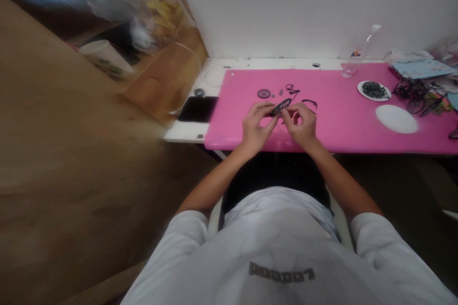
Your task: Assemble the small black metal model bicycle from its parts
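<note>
One translucent pale tapered cup lies on its side at the far left, below a clear plastic bag with yellow contents. Next comes one flat black rectangular object at the edge of the pink sheet, with one small dark round piece just behind it. On the sheet lies one dark grey round wheel-like disc, then two small grey bits, and a few thin black plastic-looking pieces, too small to count surely. In front of these, the left hand pinches the left side of one black spoked wheel, and the right hand grips its right side; the wheel is tilted between the two hands, at their fingertips. One curved black piece lies just beyond the right hand. Farther right are one clear bottle with a white cap, two round white plates, the rear one heaped with uncounted black parts, and a pile of black wheeled pieces near light blue sheets.
</note>
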A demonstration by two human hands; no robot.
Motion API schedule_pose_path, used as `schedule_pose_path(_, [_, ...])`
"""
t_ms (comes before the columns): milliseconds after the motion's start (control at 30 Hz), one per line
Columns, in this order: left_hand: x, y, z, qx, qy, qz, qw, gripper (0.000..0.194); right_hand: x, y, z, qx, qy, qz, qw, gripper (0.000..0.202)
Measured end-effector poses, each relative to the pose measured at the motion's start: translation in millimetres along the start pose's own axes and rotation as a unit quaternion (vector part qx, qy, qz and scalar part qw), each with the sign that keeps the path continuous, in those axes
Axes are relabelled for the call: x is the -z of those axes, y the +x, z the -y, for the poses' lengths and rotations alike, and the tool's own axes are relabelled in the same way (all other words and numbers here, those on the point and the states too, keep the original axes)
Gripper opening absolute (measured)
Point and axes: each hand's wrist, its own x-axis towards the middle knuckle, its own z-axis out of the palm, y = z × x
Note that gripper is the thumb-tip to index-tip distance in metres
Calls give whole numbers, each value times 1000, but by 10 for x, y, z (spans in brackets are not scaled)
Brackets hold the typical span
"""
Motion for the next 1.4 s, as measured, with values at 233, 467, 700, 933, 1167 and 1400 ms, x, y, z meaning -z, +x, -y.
schedule_pose_path(233, [-23, -41, -16, 37, -20, 79, 996, 40, 23, 1, -41, 20, -17, 22, 999, 29])
schedule_pose_path(467, [-11, -9, -39, 89, -51, 101, 989, 39, 19, 1, -92, 40, -33, 32, 998, 21])
schedule_pose_path(700, [1, -12, -54, 136, -37, 119, 983, 38, 15, -26, -146, 123, -88, 15, 988, 14])
schedule_pose_path(933, [2, -51, -80, 120, 2, 113, 986, 40, 23, -45, -186, 153, -107, 29, 982, 14])
schedule_pose_path(1167, [-24, -85, -64, 120, 10, 115, 986, 44, 60, -10, -208, 209, -126, 27, 969, 12])
schedule_pose_path(1400, [-50, -120, -54, 119, 7, 110, 987, 45, 53, -25, -280, 199, -177, 57, 962, 16])
